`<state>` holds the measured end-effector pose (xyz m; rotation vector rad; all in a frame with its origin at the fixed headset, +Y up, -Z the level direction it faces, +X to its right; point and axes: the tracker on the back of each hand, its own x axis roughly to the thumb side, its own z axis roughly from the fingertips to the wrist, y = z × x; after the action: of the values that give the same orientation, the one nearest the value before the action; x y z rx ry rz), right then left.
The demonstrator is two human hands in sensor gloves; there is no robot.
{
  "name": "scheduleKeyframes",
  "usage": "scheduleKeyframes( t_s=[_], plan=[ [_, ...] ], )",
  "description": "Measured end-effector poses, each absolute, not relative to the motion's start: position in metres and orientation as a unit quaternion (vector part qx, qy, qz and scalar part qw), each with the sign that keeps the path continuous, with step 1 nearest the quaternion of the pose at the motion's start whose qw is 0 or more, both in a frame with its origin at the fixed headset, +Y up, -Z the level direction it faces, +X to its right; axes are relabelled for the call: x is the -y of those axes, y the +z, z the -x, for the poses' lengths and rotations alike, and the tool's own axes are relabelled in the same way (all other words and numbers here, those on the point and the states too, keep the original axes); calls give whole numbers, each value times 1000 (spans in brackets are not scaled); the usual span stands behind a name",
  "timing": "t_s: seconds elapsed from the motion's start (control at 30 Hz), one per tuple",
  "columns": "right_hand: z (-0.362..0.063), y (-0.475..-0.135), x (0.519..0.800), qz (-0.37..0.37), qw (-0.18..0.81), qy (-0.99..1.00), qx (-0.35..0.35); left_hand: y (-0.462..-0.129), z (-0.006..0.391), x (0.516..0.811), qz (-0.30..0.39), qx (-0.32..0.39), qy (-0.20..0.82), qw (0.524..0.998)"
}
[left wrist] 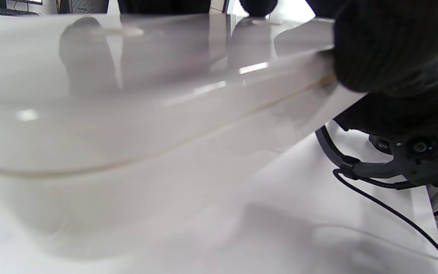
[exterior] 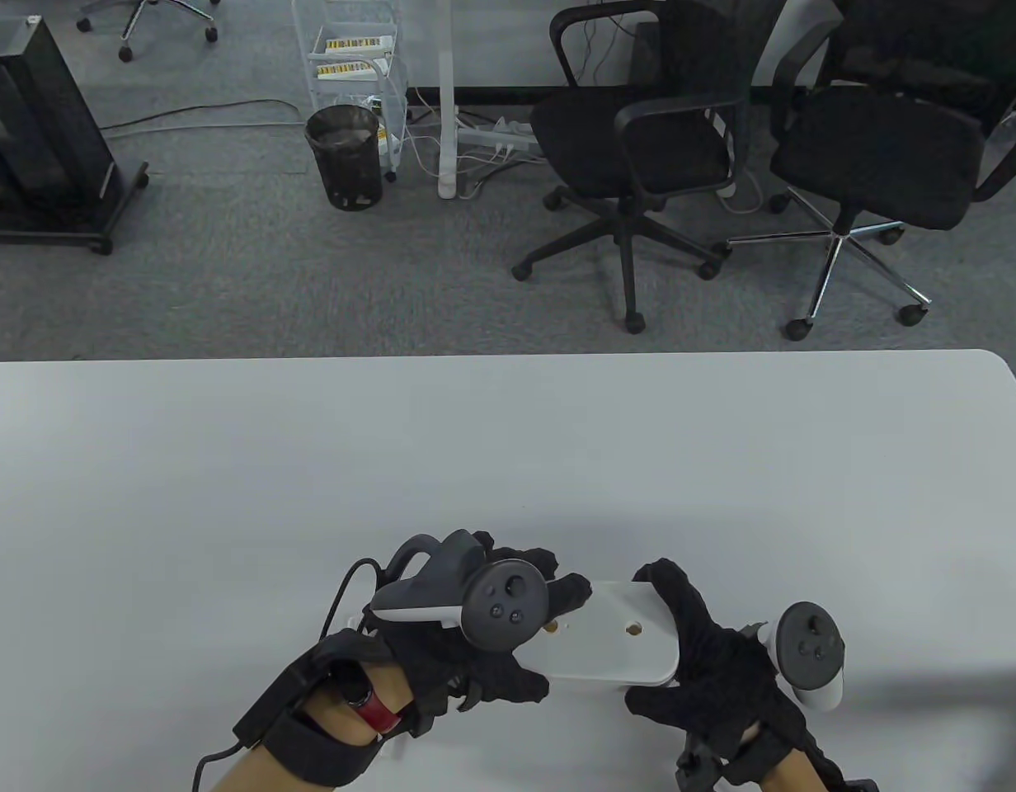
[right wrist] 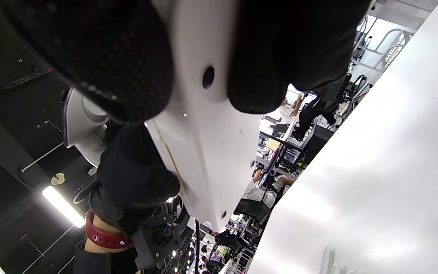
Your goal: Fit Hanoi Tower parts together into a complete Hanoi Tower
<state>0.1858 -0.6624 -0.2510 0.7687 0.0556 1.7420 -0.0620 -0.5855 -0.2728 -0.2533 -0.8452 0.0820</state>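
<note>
A white Hanoi Tower base board (exterior: 611, 652) with round peg holes lies near the table's front edge, lifted a little between both hands. My left hand (exterior: 483, 635) grips its left end, fingers over the far edge and thumb at the near edge. My right hand (exterior: 698, 652) grips its right end. In the left wrist view the board's side (left wrist: 146, 125) fills the frame with my thumb (left wrist: 386, 45) on its edge. In the right wrist view the board (right wrist: 207, 129) shows a hole between my fingers (right wrist: 101, 57). No pegs or discs are in view.
The white table (exterior: 475, 462) stretches far and to both sides of the hands. Beyond its far edge stand two black office chairs (exterior: 640, 140), a wire bin (exterior: 343, 157) and a black cabinet (exterior: 38, 140) on grey carpet.
</note>
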Motion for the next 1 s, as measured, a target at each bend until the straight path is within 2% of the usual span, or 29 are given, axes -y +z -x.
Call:
scheduleKeyframes(
  t_s=[0.2, 0.43, 0.67, 0.83, 0.87, 0.9, 1.0],
  plan=[
    [-188, -250, 662, -322, 586, 743, -10, -272, 60, 587, 121, 422, 53, 897],
    [-193, -248, 659, -308, 614, 726, 39, -274, 61, 591, 119, 439, 91, 886],
    [-191, -248, 657, -310, 624, 717, 35, -273, 70, 592, 98, 438, 108, 887],
    [-191, -248, 656, -303, 606, 734, 45, -269, 89, 593, 77, 390, 115, 910],
    [-192, -248, 656, -301, 597, 742, 49, -267, 98, 593, 63, 363, 118, 922],
    [-195, -248, 656, -299, 583, 753, 58, -265, 109, 593, 40, 305, 119, 944],
    [-196, -249, 659, -292, 580, 758, 58, -256, 140, 599, 16, 208, 120, 971]
  ],
)
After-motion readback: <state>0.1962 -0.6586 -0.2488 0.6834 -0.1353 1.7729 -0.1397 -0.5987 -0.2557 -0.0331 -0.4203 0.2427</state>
